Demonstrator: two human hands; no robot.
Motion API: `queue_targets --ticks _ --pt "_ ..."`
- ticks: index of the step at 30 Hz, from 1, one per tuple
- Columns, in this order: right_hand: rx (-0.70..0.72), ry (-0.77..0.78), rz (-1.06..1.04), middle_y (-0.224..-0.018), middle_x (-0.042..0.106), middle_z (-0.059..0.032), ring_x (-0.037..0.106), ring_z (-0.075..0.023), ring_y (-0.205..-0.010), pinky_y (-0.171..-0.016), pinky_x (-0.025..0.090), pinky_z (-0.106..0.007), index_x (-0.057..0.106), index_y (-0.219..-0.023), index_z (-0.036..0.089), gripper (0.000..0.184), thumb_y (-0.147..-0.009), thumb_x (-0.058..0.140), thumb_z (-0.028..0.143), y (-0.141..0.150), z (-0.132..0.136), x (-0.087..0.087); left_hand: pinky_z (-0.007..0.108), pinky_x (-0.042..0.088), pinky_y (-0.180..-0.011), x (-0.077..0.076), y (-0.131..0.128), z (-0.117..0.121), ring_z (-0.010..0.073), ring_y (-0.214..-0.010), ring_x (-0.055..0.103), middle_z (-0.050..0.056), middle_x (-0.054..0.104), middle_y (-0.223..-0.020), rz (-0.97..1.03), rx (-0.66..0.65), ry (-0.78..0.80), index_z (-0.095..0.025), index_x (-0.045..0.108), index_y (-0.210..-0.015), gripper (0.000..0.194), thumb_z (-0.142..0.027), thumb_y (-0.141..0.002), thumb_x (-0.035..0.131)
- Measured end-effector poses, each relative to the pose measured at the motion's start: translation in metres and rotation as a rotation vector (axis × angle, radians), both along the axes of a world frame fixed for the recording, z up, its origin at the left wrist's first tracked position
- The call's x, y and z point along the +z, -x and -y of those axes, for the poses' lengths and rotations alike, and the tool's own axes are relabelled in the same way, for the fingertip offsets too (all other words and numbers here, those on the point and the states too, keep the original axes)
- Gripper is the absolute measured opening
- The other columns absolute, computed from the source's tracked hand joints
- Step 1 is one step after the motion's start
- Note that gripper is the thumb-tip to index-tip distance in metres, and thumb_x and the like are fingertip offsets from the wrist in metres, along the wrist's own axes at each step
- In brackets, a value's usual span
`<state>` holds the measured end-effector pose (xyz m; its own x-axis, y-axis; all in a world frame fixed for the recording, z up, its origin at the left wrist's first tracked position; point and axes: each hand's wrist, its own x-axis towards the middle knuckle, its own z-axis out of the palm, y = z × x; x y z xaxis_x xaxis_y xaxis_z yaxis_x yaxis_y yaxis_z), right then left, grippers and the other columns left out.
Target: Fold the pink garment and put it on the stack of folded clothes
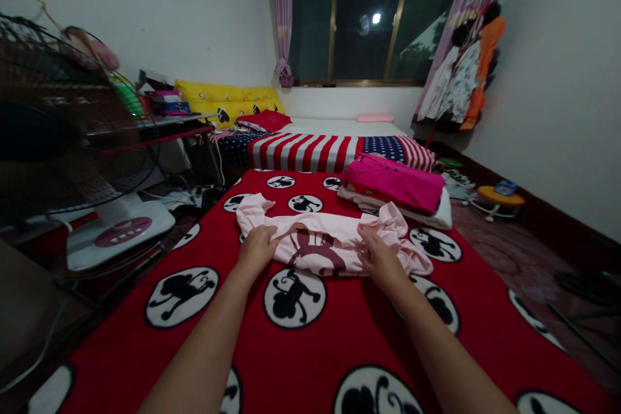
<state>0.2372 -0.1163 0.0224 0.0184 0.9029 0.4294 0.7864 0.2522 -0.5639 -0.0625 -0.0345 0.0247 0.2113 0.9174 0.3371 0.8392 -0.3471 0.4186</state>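
A pale pink T-shirt [334, 226] with a dark reddish print lies bunched lengthwise across a red blanket [310, 349] patterned with black figures in white circles. My left hand [258, 249] is closed on the shirt's left part, the thumb along the cloth. On the right part, my right hand [381, 259] grips the fabric, its fingers partly over the folds. Loose shirt ends stick out beyond both hands. Just behind the shirt, at the right, sits a stack of folded clothes [395, 181] topped by a bright magenta garment.
A standing fan [121, 233] is at the left beside a cluttered desk [169, 119]. Behind the blanket stands a bed with a striped, starred cover [305, 152] and yellow cushion [198, 100]. Clothes hang [460, 77] on the right; a small round stool [499, 196] is on the floor.
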Motion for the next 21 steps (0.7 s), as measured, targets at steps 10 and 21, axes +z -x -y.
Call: queue_targets --ticks 10,21 --pt "-0.347 -0.219 0.083 -0.089 0.068 -0.0109 0.061 -0.0263 -0.086 -0.078 0.041 -0.038 0.064 -0.089 0.020 0.028 -0.088 0.042 0.036 -0.012 0.020 0.064 0.029 0.046 -0.079 0.048 0.009 0.010 0.0226 -0.087 0.065 0.006 0.072 -0.095 0.418 0.090 -0.372 -0.021 0.069 -0.097 0.024 -0.026 -0.085 0.050" --pt "-0.062 0.048 -0.270 -0.062 0.058 0.0011 0.050 -0.0123 -0.054 -0.050 0.034 -0.022 0.058 -0.082 0.018 0.023 -0.087 0.050 0.039 0.019 0.057 0.108 0.036 0.048 -0.080 0.069 0.011 0.024 0.0272 -0.090 0.064 0.009 0.071 -0.097 0.113 0.260 -0.329 -0.021 0.074 -0.098 0.028 -0.032 -0.085 0.051"
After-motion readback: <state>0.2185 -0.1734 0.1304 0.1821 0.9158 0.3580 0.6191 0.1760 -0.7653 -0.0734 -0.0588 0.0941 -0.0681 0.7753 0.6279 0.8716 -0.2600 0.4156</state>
